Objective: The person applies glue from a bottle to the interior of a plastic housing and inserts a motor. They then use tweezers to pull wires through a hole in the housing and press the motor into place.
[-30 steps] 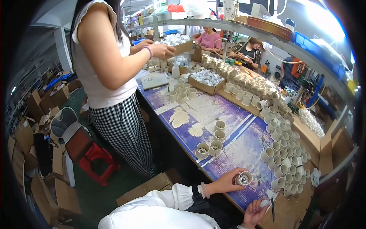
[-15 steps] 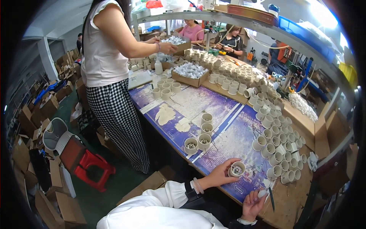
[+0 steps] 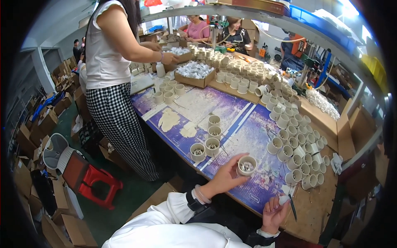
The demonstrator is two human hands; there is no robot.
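Beige cup (image 3: pixel 247 165) in the left hand (image 3: pixel 226 177)

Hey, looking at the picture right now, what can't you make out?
All in the head view:
Cup in the left hand: the metallic bits inside are too small to identify.
Left hand: partly hidden behind the cup.
White piece: partly covered by the right hand, so its full shape is unclear.
Dark stick: too small to tell whether that hand touches it.
Standing co-worker: head cut off by the top edge.

Held cup (image 3: pixel 246 174): smooth, matt, probably plastic | table covering (image 3: pixel 252 192): scuffed, rough | stool (image 3: pixel 90 170): glossy plastic | box (image 3: pixel 198 81): matt cardboard
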